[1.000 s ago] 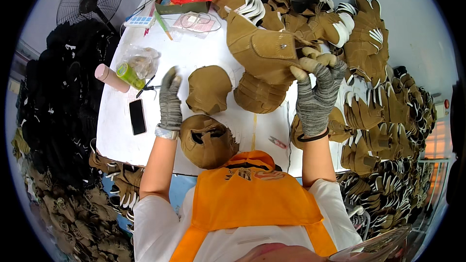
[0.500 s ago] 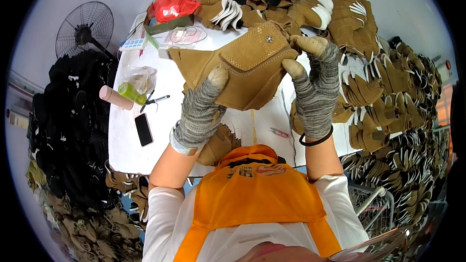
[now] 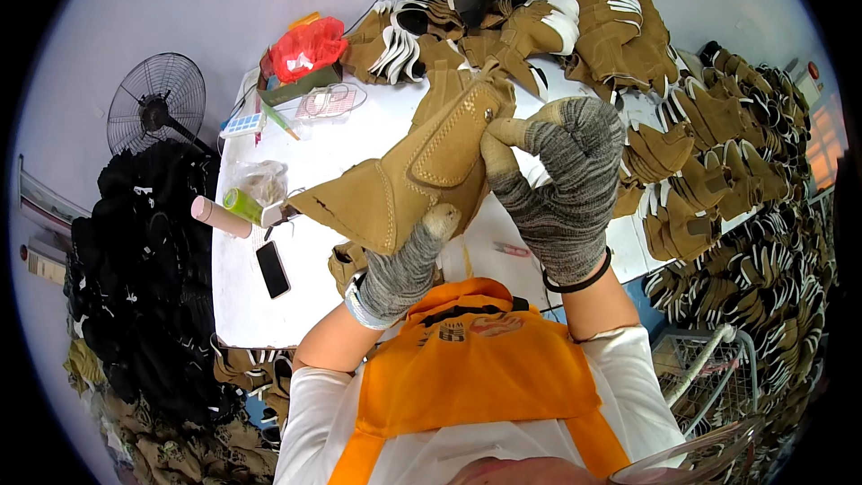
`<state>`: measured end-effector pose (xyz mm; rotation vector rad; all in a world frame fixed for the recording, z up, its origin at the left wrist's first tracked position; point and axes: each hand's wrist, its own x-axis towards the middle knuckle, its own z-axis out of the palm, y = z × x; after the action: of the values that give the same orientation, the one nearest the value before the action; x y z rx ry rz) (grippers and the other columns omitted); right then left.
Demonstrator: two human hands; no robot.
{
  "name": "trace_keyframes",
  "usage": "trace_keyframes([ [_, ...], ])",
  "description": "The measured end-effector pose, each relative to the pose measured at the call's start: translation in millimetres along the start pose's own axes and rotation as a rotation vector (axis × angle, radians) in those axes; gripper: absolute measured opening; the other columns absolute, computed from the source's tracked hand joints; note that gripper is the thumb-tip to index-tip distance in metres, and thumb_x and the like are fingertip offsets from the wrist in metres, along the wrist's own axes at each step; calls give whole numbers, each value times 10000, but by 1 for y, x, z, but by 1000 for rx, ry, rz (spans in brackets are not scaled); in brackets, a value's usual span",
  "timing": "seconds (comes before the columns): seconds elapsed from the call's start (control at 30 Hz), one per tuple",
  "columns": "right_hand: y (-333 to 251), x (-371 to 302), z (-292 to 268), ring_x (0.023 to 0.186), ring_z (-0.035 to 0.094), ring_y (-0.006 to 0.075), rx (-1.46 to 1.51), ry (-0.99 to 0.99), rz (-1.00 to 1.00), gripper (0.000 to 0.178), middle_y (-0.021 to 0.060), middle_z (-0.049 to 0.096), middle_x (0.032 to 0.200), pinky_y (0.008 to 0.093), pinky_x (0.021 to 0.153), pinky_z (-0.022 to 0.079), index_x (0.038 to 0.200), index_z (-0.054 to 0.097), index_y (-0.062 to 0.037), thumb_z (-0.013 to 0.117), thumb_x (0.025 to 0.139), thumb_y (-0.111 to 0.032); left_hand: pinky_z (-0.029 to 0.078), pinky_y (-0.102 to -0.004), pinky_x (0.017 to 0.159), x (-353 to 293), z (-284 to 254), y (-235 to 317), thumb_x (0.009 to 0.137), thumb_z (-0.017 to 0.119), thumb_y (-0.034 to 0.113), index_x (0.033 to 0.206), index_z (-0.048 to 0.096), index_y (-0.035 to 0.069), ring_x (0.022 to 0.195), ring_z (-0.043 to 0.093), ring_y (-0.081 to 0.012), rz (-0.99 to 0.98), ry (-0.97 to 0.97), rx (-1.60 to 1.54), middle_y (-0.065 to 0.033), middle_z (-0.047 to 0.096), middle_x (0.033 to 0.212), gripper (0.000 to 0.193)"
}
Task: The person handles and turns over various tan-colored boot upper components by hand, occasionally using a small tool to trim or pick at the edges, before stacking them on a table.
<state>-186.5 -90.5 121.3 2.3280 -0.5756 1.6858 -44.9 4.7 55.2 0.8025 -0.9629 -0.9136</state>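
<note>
A tan suede shoe upper [image 3: 404, 171] with light stitching and a metal snap is held up in front of me, tilted above the table. My left hand [image 3: 406, 268], in a grey knit glove with light fingertips, grips its lower edge with the thumb on the outer face. My right hand [image 3: 561, 180], gloved alike, pinches the edge beside the snap between thumb and finger. Beneath, another tan piece [image 3: 346, 265] lies partly hidden by the left hand. Small pink-handled snips [image 3: 512, 250] rest on the white table [image 3: 296, 292].
Stacked tan uppers [image 3: 620, 27] line the table's back and right side. At left are a phone [image 3: 273, 269], a pink bottle [image 3: 221, 216], a green container [image 3: 242, 205] and a box with a red bag [image 3: 308, 49]. Beyond stand a fan [image 3: 155, 106] and a black pile [image 3: 144, 278]; a wire cart [image 3: 705, 373] is at right.
The upper has turned, so its snap end now points up and its other end lower left. My left hand moved down along it; the right hand shifted left. The view shifted slightly.
</note>
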Motion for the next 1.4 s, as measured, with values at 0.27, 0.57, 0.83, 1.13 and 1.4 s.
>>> trace_keyframes([
  [0.27,22,-35,-3,793,540,283,293,-109,315,275,73,579,828,417,770,417,876,631,-81,753,649,-178,455,-357,953,4,17,-5,788,726,269,1298,413,-4,1120,537,-231,-133,-28,-285,-132,528,1234,658],
  [0.57,41,-45,-16,822,550,156,603,-51,574,184,36,604,887,300,781,452,864,627,-46,701,791,-198,449,-396,974,14,27,-9,787,688,160,1288,420,0,1131,536,-269,-219,-71,-465,-145,531,1223,590],
  [0.83,92,-132,-9,743,527,127,459,-210,1015,172,17,601,836,276,708,447,919,618,-44,619,871,-209,384,-426,1028,28,30,-3,807,619,112,1289,429,-6,1177,500,-273,-105,11,-443,-132,515,1263,532],
  [1.13,94,-364,61,1091,539,268,-337,-1569,606,382,114,584,1137,438,874,424,1106,590,-118,620,813,-361,389,-435,1024,28,24,-20,789,665,185,1305,418,1,1171,504,-276,-196,64,-438,-134,510,1272,600],
  [1.4,88,-381,76,1027,580,327,-67,-1511,738,240,170,609,1081,450,871,431,1054,582,-67,546,853,-194,367,-435,1041,30,27,-25,812,637,184,1317,392,-11,1184,485,-276,-76,157,-369,-138,486,1288,594],
])
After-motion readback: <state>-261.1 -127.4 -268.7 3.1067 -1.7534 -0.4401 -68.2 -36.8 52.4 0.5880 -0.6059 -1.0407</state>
